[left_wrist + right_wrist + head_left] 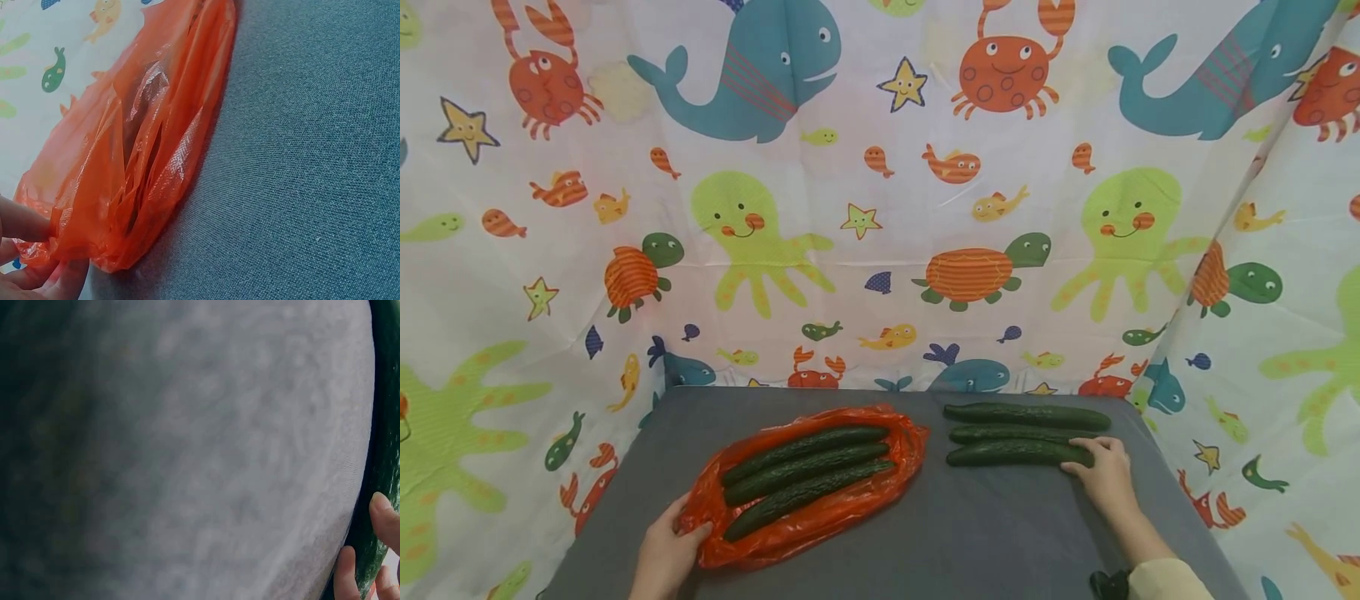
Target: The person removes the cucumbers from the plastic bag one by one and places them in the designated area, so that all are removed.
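An orange-red plastic bag (pixel 831 533) lies spread on the grey table, left of centre, with three dark green cucumbers (pixel 808 461) side by side on it. My left hand (pixel 666 546) pinches the bag's left end between thumb and fingers; the left wrist view shows the crumpled plastic (pixel 159 137) in that grasp. On the right, three more cucumbers lie in a row, roughly parallel. The right hand (pixel 1108 482) grips the right end of the nearest cucumber (pixel 1003 454), thumb and fingers at its sides. In the right wrist view this cucumber (pixel 389 425) shows only along the right edge.
Behind the nearest one lie the middle cucumber (pixel 1000 434) and the farthest cucumber (pixel 1026 416). A sheet printed with sea animals (pixel 880 250) rises at the back and both sides of the grey table (pixel 955 533). A dark band (pixel 1108 585) sits at my right wrist.
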Tool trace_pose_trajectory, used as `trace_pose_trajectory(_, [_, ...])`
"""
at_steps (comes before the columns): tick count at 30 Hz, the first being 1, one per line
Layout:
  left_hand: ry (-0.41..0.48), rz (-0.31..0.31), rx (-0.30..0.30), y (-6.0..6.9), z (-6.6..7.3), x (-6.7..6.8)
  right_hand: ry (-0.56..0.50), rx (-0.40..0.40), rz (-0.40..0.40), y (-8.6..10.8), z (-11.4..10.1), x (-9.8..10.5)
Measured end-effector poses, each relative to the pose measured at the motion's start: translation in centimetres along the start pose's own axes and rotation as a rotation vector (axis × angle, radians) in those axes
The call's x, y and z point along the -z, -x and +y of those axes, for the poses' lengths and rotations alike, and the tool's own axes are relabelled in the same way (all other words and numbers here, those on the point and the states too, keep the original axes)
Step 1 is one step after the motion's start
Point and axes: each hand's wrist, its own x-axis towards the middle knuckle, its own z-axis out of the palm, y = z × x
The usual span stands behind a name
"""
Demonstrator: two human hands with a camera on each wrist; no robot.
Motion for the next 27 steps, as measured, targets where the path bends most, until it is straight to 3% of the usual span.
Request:
trace_pose_trajectory(10, [0.014,0.0,-0.018,0.1,-0.1,-0.1,0.051,0.022,0.037,0.4,-0.4,0.1])
trace_pose_trajectory(16, [0.04,0.007,-0.03,0.3,-0.4,0.0,0.04,0.108,0.085,0.5,-1.5,0.1])
trace_pose_trajectory(27, [0.009,0.007,-0.035,0.1,-0.1,0.3,-0.134,0.327,0.234,0.0,-6.2,-0.3])
